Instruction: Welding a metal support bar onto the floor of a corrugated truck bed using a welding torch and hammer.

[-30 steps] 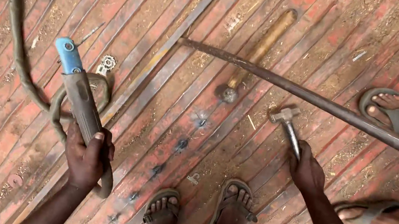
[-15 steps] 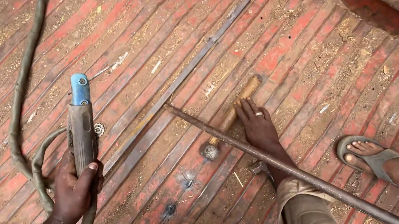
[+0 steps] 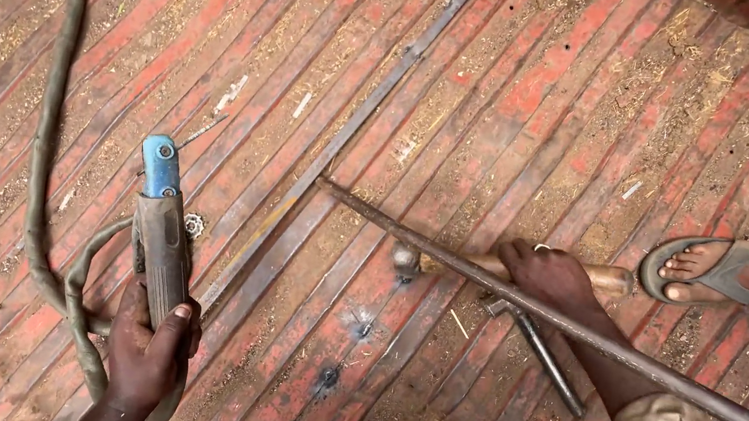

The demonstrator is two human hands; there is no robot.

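Red-painted ribbed metal flooring [image 3: 557,89], rusted and strewn with chaff, lies under me. My left hand [image 3: 145,355] is clamped around a blue-tipped electrode holder [image 3: 159,235]; my right hand [image 3: 551,276] closes over a wooden-handled hammer [image 3: 507,266] lying beneath a long steel bar [image 3: 671,380].

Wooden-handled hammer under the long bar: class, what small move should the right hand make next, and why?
Probably close the right hand round the hammer handle and lift it out. The hand rests on the handle, which lies flat on the red ribbed floor under the long steel bar; the left hand already holds the electrode holder.
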